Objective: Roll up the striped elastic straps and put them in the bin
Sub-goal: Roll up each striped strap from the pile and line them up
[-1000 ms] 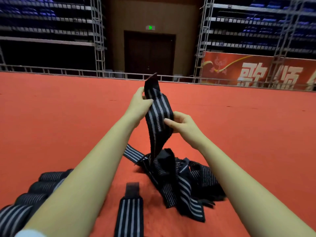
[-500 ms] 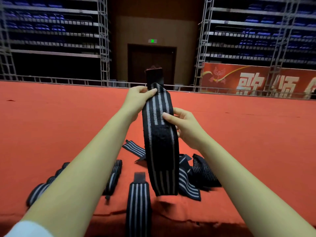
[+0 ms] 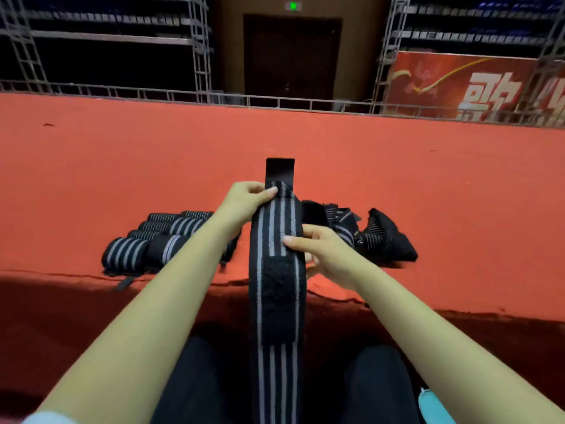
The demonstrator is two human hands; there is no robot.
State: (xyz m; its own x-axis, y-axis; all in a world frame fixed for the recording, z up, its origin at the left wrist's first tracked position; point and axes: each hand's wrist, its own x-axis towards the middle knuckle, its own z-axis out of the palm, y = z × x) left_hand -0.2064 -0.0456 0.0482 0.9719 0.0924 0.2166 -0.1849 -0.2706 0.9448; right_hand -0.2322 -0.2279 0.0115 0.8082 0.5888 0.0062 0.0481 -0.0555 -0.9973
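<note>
the red carpeted stage (image 3: 122, 179) fills most of my view, its front edge running just past the knees, and it serves as the work surface. i see no bin anywhere, so i cannot say where finished rolls will go.

next in size is the striped elastic strap (image 3: 276, 270) in hand. it is held up off the stage, stretched flat and upright, and its lower end hangs down over the dark trousers (image 3: 195, 377) and out of the bottom of the view. i judge it is held straight like this to take out twists before rolling from one end.

to the left, on the stage, a row of rolled straps (image 3: 159, 240) lies side by side, touching. they look parked there as finished work, not yet binned. to the right a loose heap of straps (image 3: 376, 237) sits crumpled, well apart from the rolls, which keeps done and undone separate.

the left hand (image 3: 244, 203) pinches the strap near its top, thumb on the striped face. the right hand (image 3: 324, 252) pinches the strap's right edge lower down, thumb across the stripes, just above the fuzzy fastening patch (image 3: 276, 295).

smallest is the plain black tab (image 3: 279, 169), which stands free above the left hand and is probably where the roll begins.
</note>
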